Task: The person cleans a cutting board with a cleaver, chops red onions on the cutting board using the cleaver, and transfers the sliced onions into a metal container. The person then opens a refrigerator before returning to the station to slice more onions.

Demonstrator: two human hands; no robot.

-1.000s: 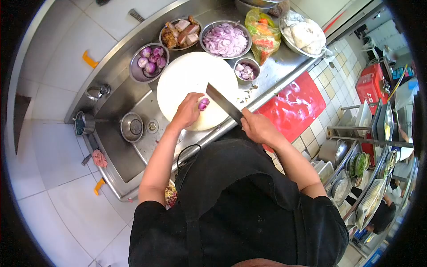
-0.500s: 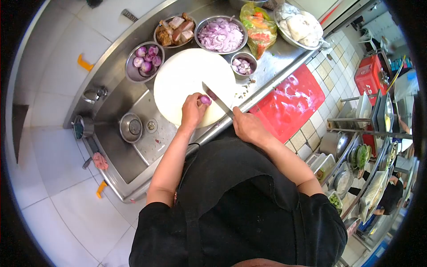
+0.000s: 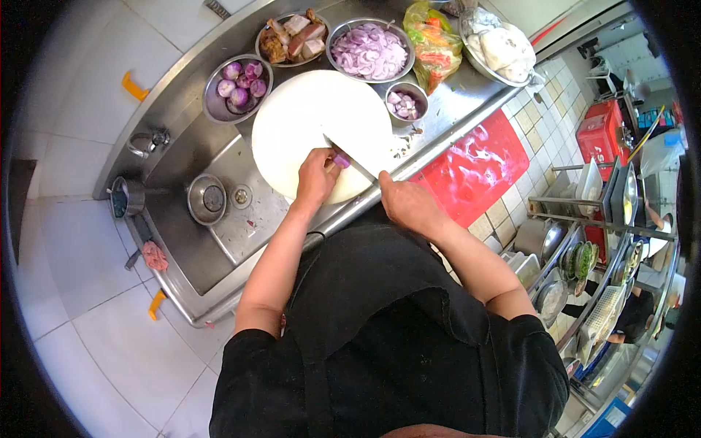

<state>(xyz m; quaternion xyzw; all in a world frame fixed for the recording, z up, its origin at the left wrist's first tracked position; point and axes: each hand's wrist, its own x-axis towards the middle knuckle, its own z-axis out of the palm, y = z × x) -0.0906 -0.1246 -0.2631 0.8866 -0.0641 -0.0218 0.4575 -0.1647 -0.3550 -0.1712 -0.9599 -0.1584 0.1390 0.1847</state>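
Observation:
On a round white cutting board (image 3: 292, 120), my left hand (image 3: 317, 177) is closed around a small purple onion (image 3: 341, 160), pressing it to the surface. My right hand (image 3: 407, 202) grips the handle of a kitchen knife (image 3: 359, 167). Its blade runs up and left across the board and meets the onion beside my left fingertips; how deep it cuts I cannot tell. Behind the board stand a metal bowl of sliced onion (image 3: 369, 51) and a smaller bowl of onion pieces (image 3: 406, 104). Peeled purple onions (image 3: 239, 89) fill another bowl to the left.
A bowl of meat chunks (image 3: 296, 40), a plastic bag of vegetables (image 3: 432, 51) and a basin with a plastic-wrapped white item (image 3: 502, 50) line the back. At left is a steel sink (image 3: 201, 274) with a tap (image 3: 150, 141). A red board (image 3: 482, 168) lies right of the counter edge.
The knife has come in from the right to meet the onion, its blade now seen more edge-on. My left fingers still hold the onion. The whole view has shifted slightly.

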